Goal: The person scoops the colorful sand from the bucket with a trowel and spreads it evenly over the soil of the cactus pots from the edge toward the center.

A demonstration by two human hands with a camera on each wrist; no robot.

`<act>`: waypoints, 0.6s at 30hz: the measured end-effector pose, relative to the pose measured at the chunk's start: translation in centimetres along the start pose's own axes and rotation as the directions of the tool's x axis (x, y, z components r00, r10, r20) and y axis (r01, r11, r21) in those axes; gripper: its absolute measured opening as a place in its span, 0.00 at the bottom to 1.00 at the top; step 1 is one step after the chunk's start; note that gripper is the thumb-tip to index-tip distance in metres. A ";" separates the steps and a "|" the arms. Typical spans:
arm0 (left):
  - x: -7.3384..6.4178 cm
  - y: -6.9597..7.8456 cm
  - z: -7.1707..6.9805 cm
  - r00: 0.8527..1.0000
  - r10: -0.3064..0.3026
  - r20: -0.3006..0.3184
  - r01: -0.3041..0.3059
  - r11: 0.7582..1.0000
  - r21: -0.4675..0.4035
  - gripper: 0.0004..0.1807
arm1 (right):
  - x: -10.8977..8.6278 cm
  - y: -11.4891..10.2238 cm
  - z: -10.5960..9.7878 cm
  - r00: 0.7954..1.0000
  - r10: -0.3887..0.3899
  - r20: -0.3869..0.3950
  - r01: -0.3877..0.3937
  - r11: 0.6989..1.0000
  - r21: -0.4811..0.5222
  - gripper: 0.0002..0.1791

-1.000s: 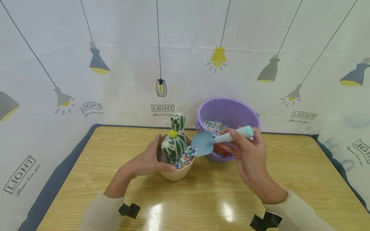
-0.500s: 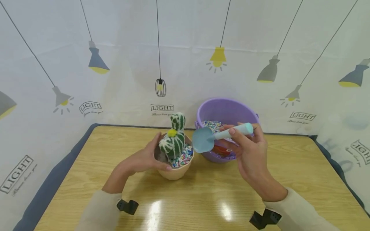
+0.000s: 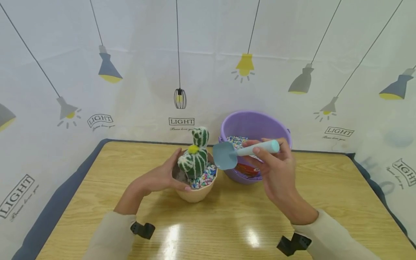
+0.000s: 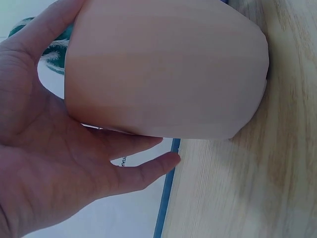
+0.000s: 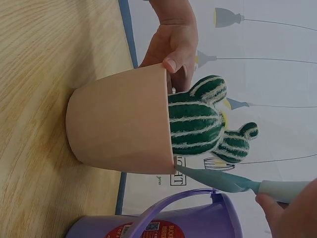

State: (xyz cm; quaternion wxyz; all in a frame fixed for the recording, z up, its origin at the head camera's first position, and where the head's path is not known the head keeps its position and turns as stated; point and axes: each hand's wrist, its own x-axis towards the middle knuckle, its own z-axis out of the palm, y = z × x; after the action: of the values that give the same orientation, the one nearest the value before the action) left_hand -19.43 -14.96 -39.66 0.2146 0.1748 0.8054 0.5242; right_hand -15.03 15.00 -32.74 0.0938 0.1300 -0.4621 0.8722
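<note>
A peach-coloured plant pot (image 3: pixel 194 196) stands on the table, holding a green toy cactus (image 3: pixel 199 160) with white stripes and a yellow flower. Small multicoloured beads (image 3: pixel 205 177) lie around the cactus on its right side. My left hand (image 3: pixel 157 180) holds the pot at its left, thumb over the near rim; in the left wrist view two fingers stick out past the wall. Between thumb and fingers of my right hand (image 3: pixel 278 177) is the handle of a light blue trowel (image 3: pixel 224 156). Its blade tip is right at the pot's rim in the right wrist view.
Behind the right hand, a purple bucket (image 3: pixel 248 119) contains more beads (image 3: pixel 236 141) and bears a red label (image 5: pixel 163 229). The wooden table (image 3: pixel 208 227) ends at a backdrop (image 3: pixel 136 90) printed with lamps.
Beads at the trowel's tip a second ago have left the blade, which now looks bare. The trowel has lifted slightly and shifted left. The left hand keeps its hold on the pot.
</note>
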 end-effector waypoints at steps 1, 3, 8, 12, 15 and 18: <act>0.1 0.0 0.0 1.000 0.001 0.001 -0.001 1.000 -0.002 0.70 | 0.0 0.0 0.0 1.000 0.000 0.001 0.000 1.000 0.006 0.09; 0.2 0.0 -0.1 1.000 0.002 0.001 -0.002 1.000 -0.005 0.70 | 0.0 0.0 0.1 1.000 0.000 0.011 0.000 1.000 0.024 0.10; 0.1 -0.1 -0.1 1.000 0.000 0.005 0.000 1.000 -0.008 0.71 | 0.0 0.2 0.1 0.998 -0.020 0.056 0.016 0.997 0.069 0.11; 0.1 -0.1 -0.1 1.000 0.002 0.008 -0.002 1.000 -0.004 0.72 | 0.0 0.5 0.2 0.998 -0.040 0.058 0.034 0.995 0.094 0.11; 0.1 -0.2 -0.1 1.000 -0.004 0.006 0.004 1.000 0.002 0.72 | -0.1 0.5 0.3 0.998 -0.045 0.046 0.040 0.994 0.097 0.11; 0.1 -0.2 -0.1 1.000 -0.008 0.006 0.008 1.000 0.003 0.72 | 0.0 0.5 0.2 0.999 -0.039 0.031 0.036 0.995 0.095 0.11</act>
State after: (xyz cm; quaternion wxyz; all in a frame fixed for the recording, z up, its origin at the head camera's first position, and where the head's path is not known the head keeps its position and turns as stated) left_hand -19.59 -15.06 -39.83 0.2188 0.1734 0.8063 0.5216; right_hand -15.11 14.54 -32.99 0.0963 0.1570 -0.4192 0.8890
